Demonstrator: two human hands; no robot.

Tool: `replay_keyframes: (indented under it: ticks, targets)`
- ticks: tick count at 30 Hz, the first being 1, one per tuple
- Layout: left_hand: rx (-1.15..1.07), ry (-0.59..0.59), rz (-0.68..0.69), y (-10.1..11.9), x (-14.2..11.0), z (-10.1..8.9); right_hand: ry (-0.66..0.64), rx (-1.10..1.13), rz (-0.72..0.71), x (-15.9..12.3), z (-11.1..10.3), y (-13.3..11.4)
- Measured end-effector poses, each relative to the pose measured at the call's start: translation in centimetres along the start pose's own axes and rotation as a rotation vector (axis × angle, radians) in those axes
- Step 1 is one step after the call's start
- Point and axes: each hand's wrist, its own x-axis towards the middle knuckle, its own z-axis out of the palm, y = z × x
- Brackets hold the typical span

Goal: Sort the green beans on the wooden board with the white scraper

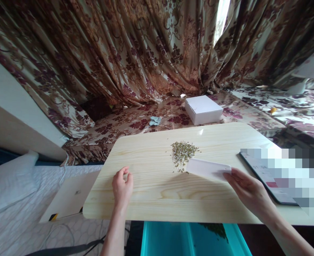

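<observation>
In the head view my right hand (246,190) grips the near right end of a flat white plastic scraper (206,169) with a small hole by the grip. The scraper's far left end touches or hovers just over the edge of a pile of small greenish-brown seeds or grains (183,152). A few loose ones lie scattered around the pile. My left hand (123,185) rests on the left part of the pale wood-grain table (151,192), fingers loosely curled in and no object visible in them. It is well apart from the pile.
A tablet (263,177), partly blurred out, lies at the table's right. Below the front edge is a turquoise divided bin (164,240) with dark green bits in its right compartment. A white box (203,109) and a folded light-blue cloth (155,121) sit behind the table.
</observation>
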Motion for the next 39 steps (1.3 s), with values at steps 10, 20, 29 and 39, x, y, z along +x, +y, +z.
replay_keyframes:
  ticks: [10, 20, 29, 39]
  targets:
    - [-0.002, -0.008, 0.003, 0.1, 0.0, -0.1, -0.127, 0.096, -0.012, 1.8, -0.2, -1.2]
    - [0.011, -0.006, -0.010, 0.1, 0.0, -0.1, -0.159, 0.075, 0.041, 3.1, 0.3, -1.9]
    - [0.015, -0.013, -0.008, 0.2, 0.0, -0.2, -0.223, 0.098, 0.066, 4.0, 0.2, -1.3]
    - [0.021, -0.012, -0.001, 0.2, 0.0, -0.2, -0.351, 0.121, 0.074, 5.8, 1.8, -1.7]
